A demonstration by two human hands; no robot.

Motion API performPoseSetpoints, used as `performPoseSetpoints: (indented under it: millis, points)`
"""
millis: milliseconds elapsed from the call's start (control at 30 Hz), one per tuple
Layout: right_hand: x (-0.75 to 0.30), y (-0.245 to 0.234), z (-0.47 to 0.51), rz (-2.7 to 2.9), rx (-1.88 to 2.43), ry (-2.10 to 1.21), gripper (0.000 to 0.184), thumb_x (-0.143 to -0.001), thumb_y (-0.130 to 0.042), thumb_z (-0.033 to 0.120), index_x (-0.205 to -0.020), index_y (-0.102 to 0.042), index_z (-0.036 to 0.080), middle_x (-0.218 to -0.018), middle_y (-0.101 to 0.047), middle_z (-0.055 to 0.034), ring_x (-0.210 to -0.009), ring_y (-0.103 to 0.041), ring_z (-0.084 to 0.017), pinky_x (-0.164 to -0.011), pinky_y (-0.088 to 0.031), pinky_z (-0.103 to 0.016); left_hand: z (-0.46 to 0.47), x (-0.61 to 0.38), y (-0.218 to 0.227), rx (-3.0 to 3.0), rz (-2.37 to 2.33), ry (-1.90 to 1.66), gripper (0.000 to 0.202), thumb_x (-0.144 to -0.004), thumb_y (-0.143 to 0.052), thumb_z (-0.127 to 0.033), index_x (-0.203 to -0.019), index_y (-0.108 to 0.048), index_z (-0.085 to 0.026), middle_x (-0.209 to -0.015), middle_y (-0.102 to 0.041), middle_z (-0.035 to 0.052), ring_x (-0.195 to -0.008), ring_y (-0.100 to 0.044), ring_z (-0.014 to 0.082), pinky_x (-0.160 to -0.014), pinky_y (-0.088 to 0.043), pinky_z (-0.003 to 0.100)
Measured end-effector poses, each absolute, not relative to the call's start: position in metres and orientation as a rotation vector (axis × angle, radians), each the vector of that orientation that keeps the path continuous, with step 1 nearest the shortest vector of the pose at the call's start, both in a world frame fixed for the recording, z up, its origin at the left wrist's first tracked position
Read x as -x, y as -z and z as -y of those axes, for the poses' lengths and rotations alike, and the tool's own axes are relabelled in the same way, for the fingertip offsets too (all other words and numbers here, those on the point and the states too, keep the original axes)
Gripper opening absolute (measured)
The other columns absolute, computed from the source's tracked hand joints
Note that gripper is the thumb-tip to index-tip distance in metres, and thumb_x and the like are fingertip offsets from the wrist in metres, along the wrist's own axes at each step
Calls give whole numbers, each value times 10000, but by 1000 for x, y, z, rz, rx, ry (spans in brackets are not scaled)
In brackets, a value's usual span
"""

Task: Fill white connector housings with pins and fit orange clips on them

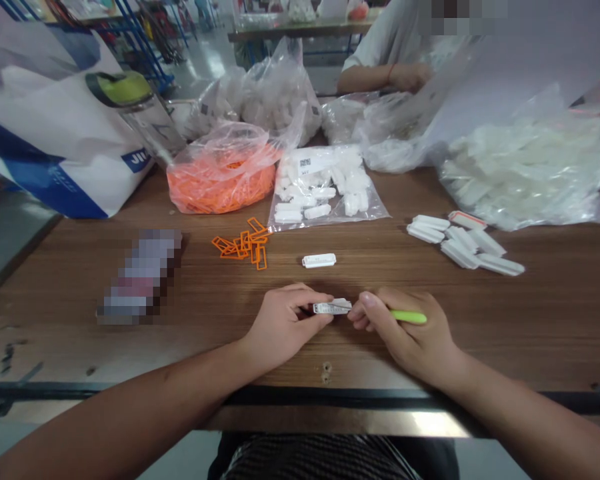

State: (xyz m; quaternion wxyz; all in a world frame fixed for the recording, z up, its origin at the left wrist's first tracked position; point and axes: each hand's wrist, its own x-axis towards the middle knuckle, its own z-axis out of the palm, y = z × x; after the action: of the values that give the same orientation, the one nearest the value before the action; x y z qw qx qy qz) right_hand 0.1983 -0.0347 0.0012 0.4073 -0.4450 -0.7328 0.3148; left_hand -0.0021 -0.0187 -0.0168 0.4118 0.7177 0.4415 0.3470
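Near the front of the table, my left hand [294,316] pinches a small white plastic part [336,307] between thumb and fingers. Small dark marks run along the part's upper face. My right hand [405,327] is closed around a slim tool with a bright green handle [409,317]. A thin dark line, seemingly the tool's shaft, lies across the white part; its exact tip is too small to make out. Just beyond my hands a similar white plastic part [319,260] lies alone on the table. Loose orange rectangular frames [242,245] lie in a pile to its left.
White pieces [460,243], one orange-edged, lie at right before a bag of translucent pieces [525,160]. Behind are a bag of orange frames [223,177] and a bag of white parts [325,187]. A blurred flat object [139,277], a bottle [147,117] and another person's arm [375,73] also show.
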Motion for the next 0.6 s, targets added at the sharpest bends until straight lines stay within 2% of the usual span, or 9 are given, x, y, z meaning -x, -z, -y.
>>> performPoseSetpoints:
  millis: [133,333,600]
  points:
    - [-199,-3,35,1933,1090,-712,269,-936,-503,211,-718,-658,183,-594,-647,13,-525,-606,-88,-514,-468,-224,19,1,16,-1786,-1132,-849,163,-771,-701,-134,-924,-755,-142,-796,-713,52,-679,-631,132,-613,-479,239]
    - [-198,-2,37,1781,1133,-799,264,-939,-507,212,-730,-668,194,-635,-684,24,-544,-638,-73,-545,-502,-193,18,3,17,-1800,-1115,-860,169,-768,-711,-147,-932,-752,-151,-803,-713,47,-685,-633,131,-624,-481,241]
    - [-197,-2,33,1705,1146,-853,295,-940,-504,225,-695,-663,185,-612,-684,19,-506,-635,-67,-514,-506,-177,18,3,18,-1807,-1117,-850,175,-766,-715,-161,-937,-747,-180,-814,-715,32,-689,-634,127,-627,-486,241]
